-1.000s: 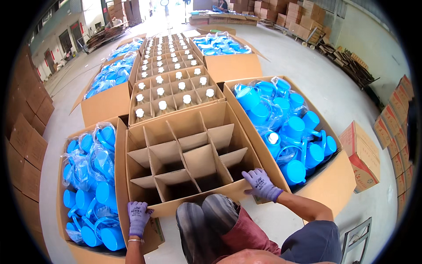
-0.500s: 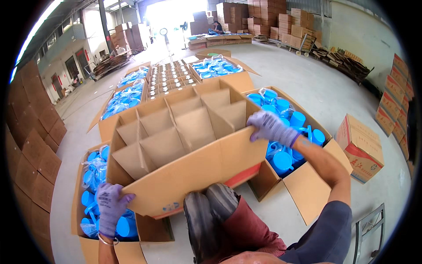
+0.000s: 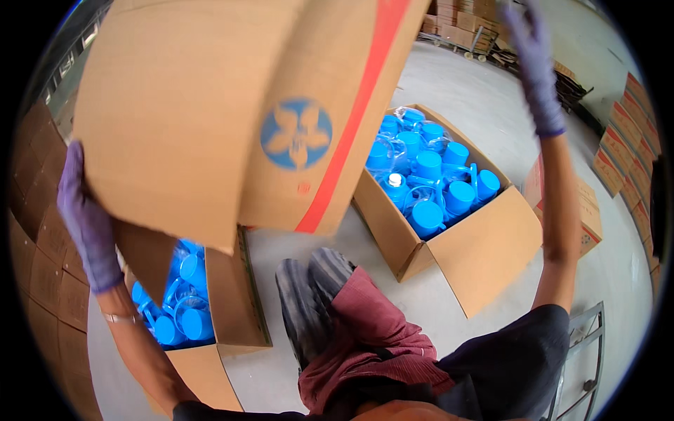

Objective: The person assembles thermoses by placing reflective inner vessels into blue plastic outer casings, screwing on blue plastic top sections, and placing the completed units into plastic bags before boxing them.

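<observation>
A large cardboard box, tilted up, fills the upper left and shows its outer side with a red stripe and a round blue flower mark. My left hand, in a purple knitted glove, grips its left edge; part of the fingers is hidden. My right hand, gloved the same way, is raised at the upper right, apart from the visible part of the box. It is blurred, with its fingers apart and nothing seen in them. Below the lifted box stands an open carton of blue plastic jugs.
Right of my knees is another open carton of blue lidded jugs, its flap folded outward. A closed carton stands beyond my right forearm. Stacked cartons line the left and right. A metal frame stands lower right.
The box has swung up and left; its divided inside no longer shows, and its outer side does. My right hand has left its edge and risen. My left hand has risen with the box.
</observation>
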Motion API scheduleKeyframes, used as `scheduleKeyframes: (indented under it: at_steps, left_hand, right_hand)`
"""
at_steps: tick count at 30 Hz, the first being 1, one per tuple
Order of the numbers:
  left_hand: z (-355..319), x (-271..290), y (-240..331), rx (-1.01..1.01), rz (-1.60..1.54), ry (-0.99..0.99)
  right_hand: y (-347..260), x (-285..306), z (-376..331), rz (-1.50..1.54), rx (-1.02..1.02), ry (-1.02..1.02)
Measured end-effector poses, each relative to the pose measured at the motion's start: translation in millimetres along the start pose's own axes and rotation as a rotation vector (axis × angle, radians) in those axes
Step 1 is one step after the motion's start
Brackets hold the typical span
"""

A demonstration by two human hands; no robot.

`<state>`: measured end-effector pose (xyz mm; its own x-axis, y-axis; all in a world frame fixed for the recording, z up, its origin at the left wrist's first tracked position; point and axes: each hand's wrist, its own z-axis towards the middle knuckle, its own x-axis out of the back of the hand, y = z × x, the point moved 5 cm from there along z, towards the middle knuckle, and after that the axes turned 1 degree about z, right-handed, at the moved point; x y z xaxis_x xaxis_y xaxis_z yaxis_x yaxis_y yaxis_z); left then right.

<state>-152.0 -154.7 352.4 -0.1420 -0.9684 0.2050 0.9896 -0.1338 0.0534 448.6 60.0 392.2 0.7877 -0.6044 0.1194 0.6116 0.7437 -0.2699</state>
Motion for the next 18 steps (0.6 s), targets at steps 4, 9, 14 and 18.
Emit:
scheduleKeyframes:
  at_steps: [4,9,14,18]
  left_hand:
    - [42,-118,-63,0.328,-0.909,-0.319]
    - [67,-191,11,0.112,-0.540,-0.132]
    - [37,-161,254,-0.456,-0.930,-0.307]
    - [43,-173,310,-0.485,-0.788,-0.449]
  right_hand:
    - [52,-30,-140,0.502,-0.806,-0.420]
    - [24,-23,-176,1.197,-1.052,-0.233]
    - [-2,56,-122,1.088,-0.796,-0.063]
    - [-24,49,-99,1.083,-0.438,-0.430]
